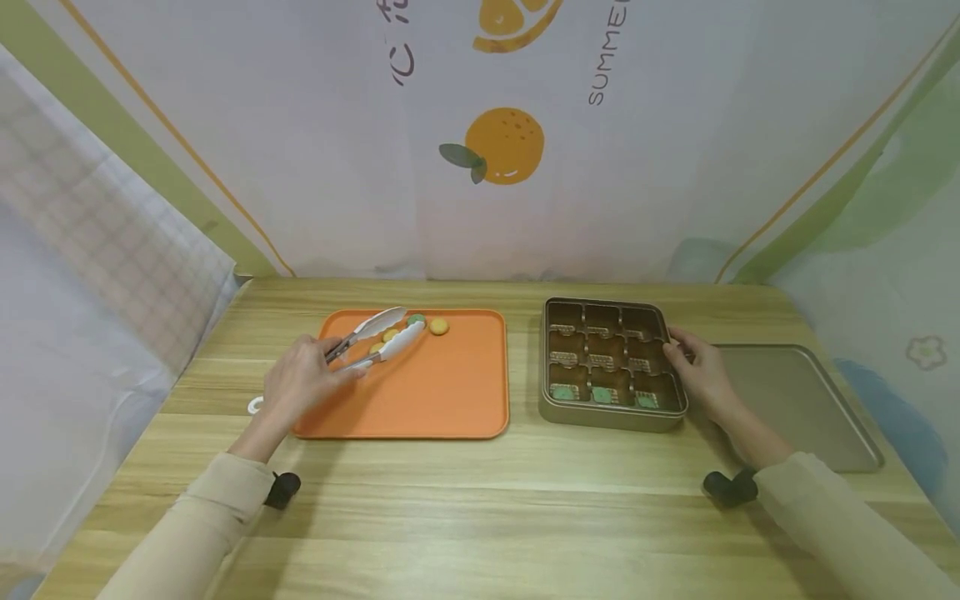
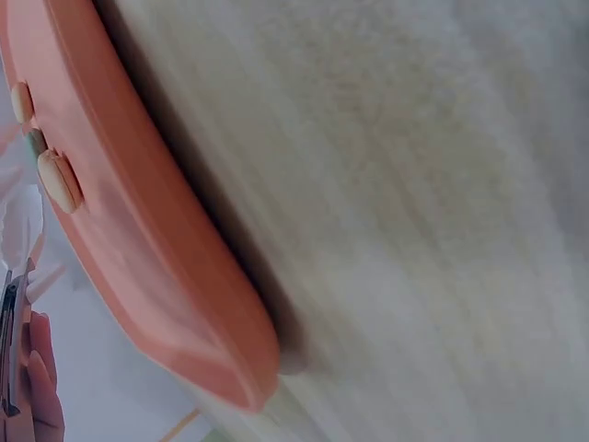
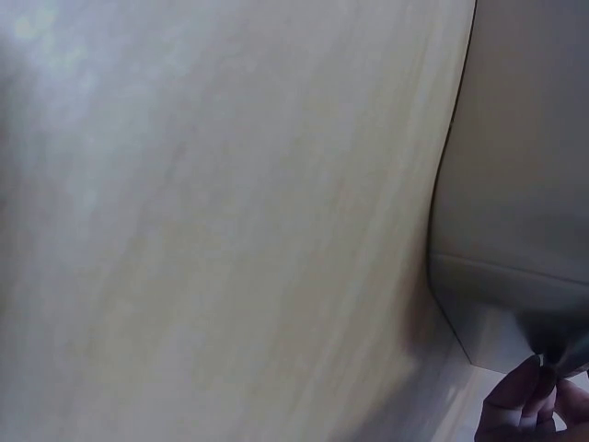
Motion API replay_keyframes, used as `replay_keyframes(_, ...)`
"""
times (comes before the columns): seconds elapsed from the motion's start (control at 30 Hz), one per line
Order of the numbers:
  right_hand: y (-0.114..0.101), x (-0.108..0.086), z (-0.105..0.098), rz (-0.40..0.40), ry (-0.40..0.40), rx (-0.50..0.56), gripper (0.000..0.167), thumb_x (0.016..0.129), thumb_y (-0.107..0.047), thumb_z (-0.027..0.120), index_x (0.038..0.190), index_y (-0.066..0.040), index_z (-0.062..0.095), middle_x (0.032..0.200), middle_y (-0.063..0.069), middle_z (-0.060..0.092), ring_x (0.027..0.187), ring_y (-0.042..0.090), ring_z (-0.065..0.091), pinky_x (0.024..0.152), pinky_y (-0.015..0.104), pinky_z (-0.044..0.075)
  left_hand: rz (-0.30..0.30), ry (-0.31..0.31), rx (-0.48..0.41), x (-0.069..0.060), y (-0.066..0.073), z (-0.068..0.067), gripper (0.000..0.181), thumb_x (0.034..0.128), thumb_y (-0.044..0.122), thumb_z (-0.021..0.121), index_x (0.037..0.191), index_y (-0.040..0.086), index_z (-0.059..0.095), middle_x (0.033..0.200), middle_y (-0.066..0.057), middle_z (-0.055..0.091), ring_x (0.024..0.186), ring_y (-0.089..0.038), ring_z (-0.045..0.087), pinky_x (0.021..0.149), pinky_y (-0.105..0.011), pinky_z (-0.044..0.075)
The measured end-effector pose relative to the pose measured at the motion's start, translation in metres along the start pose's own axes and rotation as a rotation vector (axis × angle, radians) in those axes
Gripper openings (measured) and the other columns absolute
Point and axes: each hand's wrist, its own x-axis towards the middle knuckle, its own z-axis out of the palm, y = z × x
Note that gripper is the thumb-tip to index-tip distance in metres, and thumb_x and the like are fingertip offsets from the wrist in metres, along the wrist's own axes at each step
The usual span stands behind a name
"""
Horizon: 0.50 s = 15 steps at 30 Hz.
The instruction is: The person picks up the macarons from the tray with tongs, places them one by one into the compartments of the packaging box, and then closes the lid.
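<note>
My left hand point(image 1: 300, 379) grips a pair of tongs point(image 1: 386, 333) with pale scalloped ends, their arms spread apart above the orange tray point(image 1: 465, 392). Small round yellow cookies point(image 1: 438, 327) and a green cookie point(image 1: 416, 319) lie towards the tray's back, partly hidden by the tongs. In the left wrist view, a cookie point(image 2: 60, 181) shows a layered side. My right hand point(image 1: 701, 371) holds the right rim of a bronze-coloured box point(image 1: 615, 417) divided into several compartments. Each front-row compartment holds a green cookie point(image 1: 602, 395); the other compartments show patterned bottoms.
A flat bronze-coloured lid point(image 1: 787, 400) lies right of the box, partly under my right forearm. Tray, box and lid rest on a wooden table point(image 1: 480, 517). Behind it hangs a printed cloth point(image 1: 360, 200); more cloth hangs at both sides.
</note>
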Motion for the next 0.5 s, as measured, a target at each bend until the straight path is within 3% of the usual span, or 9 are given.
replay_keyframes(0.27,0.000,-0.001,-0.001,0.009,-0.010,-0.020,0.050,0.101,-0.022,0.041,0.138,0.011,0.036,0.099,0.017,0.049,0.077,0.002,0.045,0.062,0.016,0.043,-0.011,-0.037,0.012,0.008,0.003,0.001,0.062,0.0781,0.043,0.073,0.125,0.004,0.060,0.095,-0.015,0.054,0.066,-0.022,0.042,0.049,-0.031,0.030)
replay_keyframes(0.5,0.000,0.000,-0.001,0.021,-0.008,-0.027,0.050,0.101,-0.023,0.041,0.138,0.011,0.036,0.103,0.019,0.050,0.080,0.001,0.045,0.065,0.014,0.044,-0.017,-0.039,0.039,0.013,0.005,0.004,0.048,0.0791,0.045,0.071,0.110,0.009,0.065,0.087,-0.011,0.050,0.071,-0.023,0.043,0.052,-0.033,0.032)
